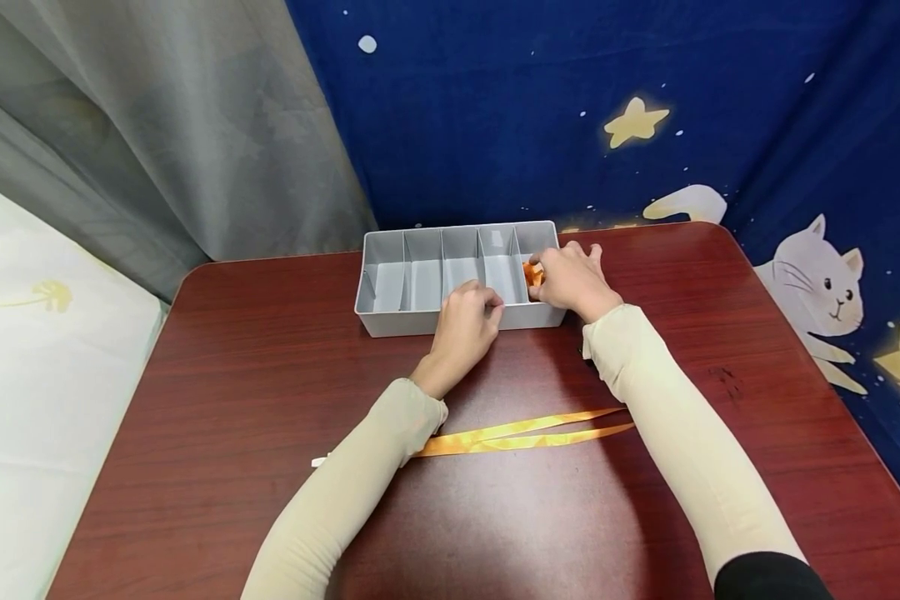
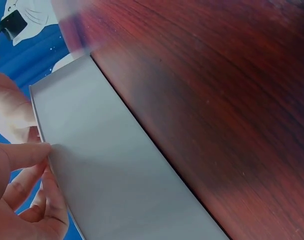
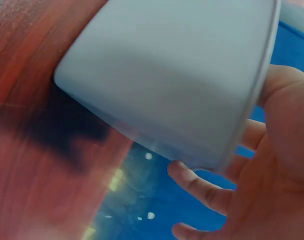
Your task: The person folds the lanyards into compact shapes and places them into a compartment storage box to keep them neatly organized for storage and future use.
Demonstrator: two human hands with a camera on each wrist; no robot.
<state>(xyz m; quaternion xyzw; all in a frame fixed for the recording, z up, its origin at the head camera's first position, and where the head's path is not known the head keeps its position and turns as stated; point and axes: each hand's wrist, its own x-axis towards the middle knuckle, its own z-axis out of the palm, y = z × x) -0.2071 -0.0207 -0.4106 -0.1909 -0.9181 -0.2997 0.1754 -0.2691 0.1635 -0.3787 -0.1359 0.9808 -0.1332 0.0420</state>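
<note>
A grey divided box (image 1: 401, 323) stands near the back of the table, its row of compartments facing up. My left hand (image 1: 465, 327) pinches the rim of its front wall; in the left wrist view the thumb (image 2: 24, 155) lies on the outer face. At the box's right end, my right hand (image 1: 570, 279) reaches over the rim, thumb and forefinger around a bundled orange ribbon (image 1: 532, 273) in the rightmost compartment. Its other fingers (image 3: 204, 192) spread outside the end wall. In the right wrist view the box wall (image 3: 166, 65) hides the ribbon.
Another orange ribbon (image 1: 450, 443), doubled into two strands, lies across the table under the forearms, with a white end piece (image 1: 318, 462) at its left. Behind the reddish-brown table (image 1: 255, 333) hang a grey curtain (image 1: 195, 125) and a blue patterned cloth (image 1: 480, 108).
</note>
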